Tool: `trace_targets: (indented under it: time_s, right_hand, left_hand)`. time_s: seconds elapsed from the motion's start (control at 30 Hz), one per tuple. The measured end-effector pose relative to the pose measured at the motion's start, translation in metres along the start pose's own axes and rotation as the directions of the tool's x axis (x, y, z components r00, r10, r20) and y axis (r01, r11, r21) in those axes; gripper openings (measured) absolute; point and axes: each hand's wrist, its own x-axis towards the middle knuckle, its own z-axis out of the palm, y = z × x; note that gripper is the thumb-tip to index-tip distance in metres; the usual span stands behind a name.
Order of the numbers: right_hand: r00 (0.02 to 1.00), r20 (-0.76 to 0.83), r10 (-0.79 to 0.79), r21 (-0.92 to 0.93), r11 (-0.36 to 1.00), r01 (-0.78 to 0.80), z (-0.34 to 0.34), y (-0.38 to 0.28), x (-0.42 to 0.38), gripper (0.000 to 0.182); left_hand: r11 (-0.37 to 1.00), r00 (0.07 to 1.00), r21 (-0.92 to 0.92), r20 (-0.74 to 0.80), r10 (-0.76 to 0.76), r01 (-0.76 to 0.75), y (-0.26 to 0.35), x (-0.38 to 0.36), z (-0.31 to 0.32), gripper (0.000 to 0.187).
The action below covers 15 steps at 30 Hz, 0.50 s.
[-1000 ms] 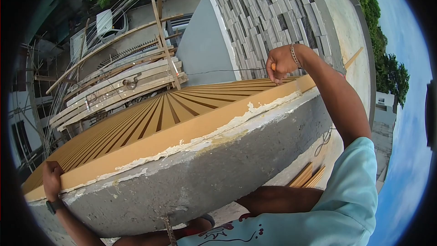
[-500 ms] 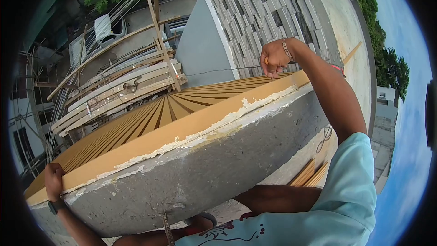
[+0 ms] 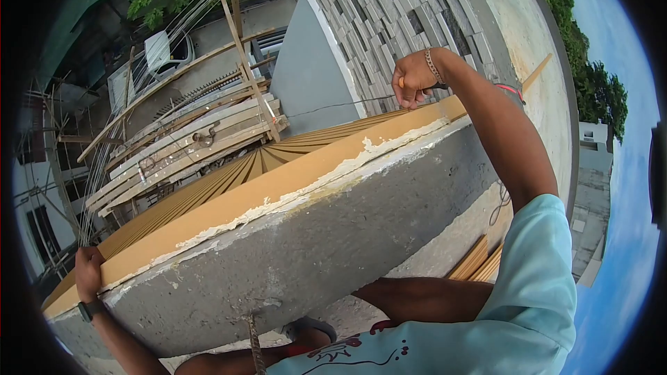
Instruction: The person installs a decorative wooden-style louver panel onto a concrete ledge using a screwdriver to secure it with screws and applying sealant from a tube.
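Along the top of a grey concrete wall (image 3: 306, 257) runs a tan board (image 3: 278, 184) with dried cream filler on its lower edge. Brown slats (image 3: 257, 161) fan out beyond it. My left hand (image 3: 89, 274), with a dark watch at the wrist, grips the board's far left end, fingers curled over its edge. Near the board's right end my right hand (image 3: 416, 79), wearing a bracelet, is closed around a small tool with orange and black parts (image 3: 438, 86). A thin wire runs left from that hand.
Beyond the slats lie stacked planks (image 3: 187, 142) and a wooden scaffold frame (image 3: 243, 55). A stone-clad wall (image 3: 389, 21) rises behind my right hand. Tan strips (image 3: 472, 260) lie at lower right. A rebar rod (image 3: 256, 347) sticks out of the concrete near my body.
My right hand has turned and shifted slightly up and left, and more of the tool shows. My left hand still holds the board's edge. The view has shifted a little.
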Motion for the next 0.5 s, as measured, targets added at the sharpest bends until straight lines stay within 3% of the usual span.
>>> trace_targets:
  time_s: [0.07, 0.13, 0.23, 0.3, 0.43, 0.5]
  right_hand:
    - [0.998, -0.017, 0.059, -0.071, 0.996, -0.060, 0.003, -0.008, -0.001, 0.017]
    - [0.992, -0.043, 0.120, -0.142, 0.982, -0.125, 0.008, -0.018, -0.003, 0.020]
    - [0.965, -0.134, 0.226, -0.314, 0.914, -0.258, 0.012, -0.031, -0.006, 0.027]
    - [0.920, -0.188, 0.345, -0.349, 0.852, -0.391, 0.014, -0.038, -0.010, 0.030]
    - [0.934, -0.145, 0.328, -0.378, 0.853, -0.358, 0.015, -0.040, -0.011, 0.030]
    - [0.962, -0.133, 0.239, -0.400, 0.875, -0.273, 0.016, -0.035, -0.008, 0.024]
  left_hand:
    - [1.000, 0.999, -0.023, -0.037, -0.015, 0.015, 0.007, -0.002, -0.004, 0.030]
    - [0.999, 0.997, -0.012, 0.063, -0.046, 0.047, 0.027, -0.001, -0.013, 0.031]
    - [0.997, 0.993, -0.014, 0.095, -0.070, 0.072, 0.038, 0.000, -0.015, 0.031]
    - [0.999, 1.000, -0.030, 0.013, -0.024, 0.024, 0.022, -0.001, -0.006, 0.031]
    - [0.988, 0.974, 0.044, -0.165, 0.156, -0.151, 0.000, -0.001, 0.009, 0.031]
    - [0.996, 0.991, -0.002, -0.097, 0.092, -0.093, 0.016, -0.002, -0.001, 0.031]
